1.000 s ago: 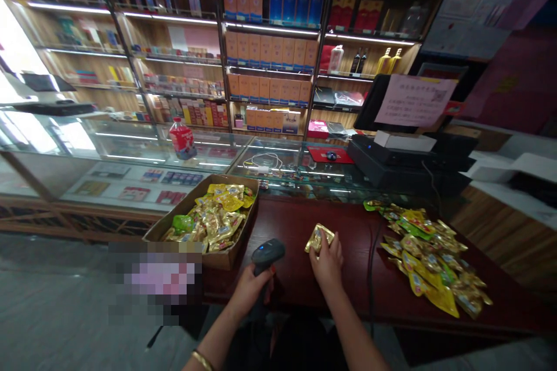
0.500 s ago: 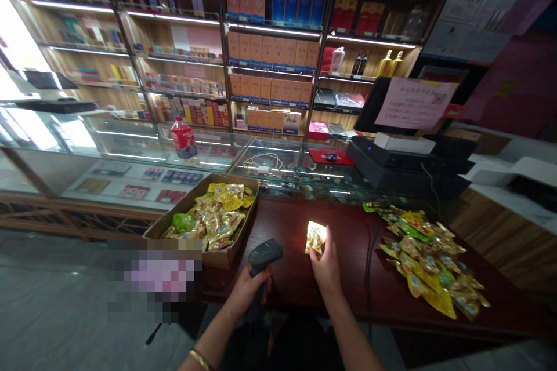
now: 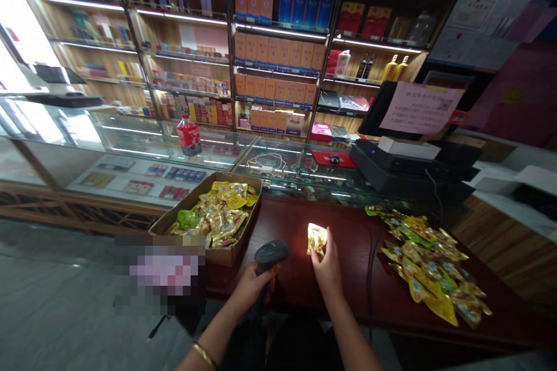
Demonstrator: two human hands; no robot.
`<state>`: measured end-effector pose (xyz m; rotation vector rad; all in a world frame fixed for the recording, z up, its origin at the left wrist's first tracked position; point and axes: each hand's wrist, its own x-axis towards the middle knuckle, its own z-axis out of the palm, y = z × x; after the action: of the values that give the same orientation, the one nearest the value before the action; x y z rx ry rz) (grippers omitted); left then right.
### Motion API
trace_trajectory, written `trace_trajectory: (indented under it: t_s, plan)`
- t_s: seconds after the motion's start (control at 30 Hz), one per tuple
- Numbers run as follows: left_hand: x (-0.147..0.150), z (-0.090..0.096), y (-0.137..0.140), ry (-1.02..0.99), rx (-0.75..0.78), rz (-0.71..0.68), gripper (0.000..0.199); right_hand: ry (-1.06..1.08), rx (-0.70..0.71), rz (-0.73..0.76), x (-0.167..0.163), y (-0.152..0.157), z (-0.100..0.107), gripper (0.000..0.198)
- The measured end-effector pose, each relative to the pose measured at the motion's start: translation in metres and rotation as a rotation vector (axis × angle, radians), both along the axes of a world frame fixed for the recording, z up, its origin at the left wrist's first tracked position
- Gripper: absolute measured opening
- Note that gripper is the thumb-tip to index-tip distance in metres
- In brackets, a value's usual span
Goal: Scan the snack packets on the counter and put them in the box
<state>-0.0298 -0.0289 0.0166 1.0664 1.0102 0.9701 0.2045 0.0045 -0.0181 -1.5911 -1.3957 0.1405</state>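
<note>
My left hand (image 3: 252,288) is wrapped round the handle of a dark grey barcode scanner (image 3: 271,253), its head tilted toward the right. Between the thumb and fingers of my right hand (image 3: 327,265) is a small gold foil snack packet (image 3: 316,237), brightly lit on its face and held above the dark red table (image 3: 285,221). Left of the scanner stands an open cardboard box (image 3: 232,254) filled with gold, yellow and green snack packets (image 3: 220,217). A loose pile of similar packets (image 3: 429,261) lies on the right part of the table.
A black cable (image 3: 372,261) runs across the table right of my right hand. Behind stands a glass display counter (image 3: 221,153) bearing a red bottle (image 3: 188,136), a mouse on a red mat (image 3: 319,156) and a monitor with a paper sheet (image 3: 421,107). Stocked shelves line the wall.
The view has shifted slightly, so most things sit a little farther right. The scanner has moved slightly closer to the packet. Both hands keep their hold.
</note>
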Motion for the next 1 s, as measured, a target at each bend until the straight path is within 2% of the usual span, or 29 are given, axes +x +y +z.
trace_trajectory:
  t_s: [0.63,0.8,1.0]
  plan:
    - [-0.0017,-0.0013,-0.0007,-0.016,0.011,-0.003,0.056,0.013,-0.013,0.073,-0.0012,-0.0006,-0.0023,0.069]
    - [-0.0008,-0.0058,0.0004,-0.034,0.002,0.014,0.056,-0.017,-0.005,0.088,-0.0003,-0.0010,-0.0027,0.067]
    - [-0.0022,-0.0012,-0.0025,-0.010,0.007,0.003,0.054,-0.069,0.008,0.114,0.0004,-0.0023,-0.0045,0.063]
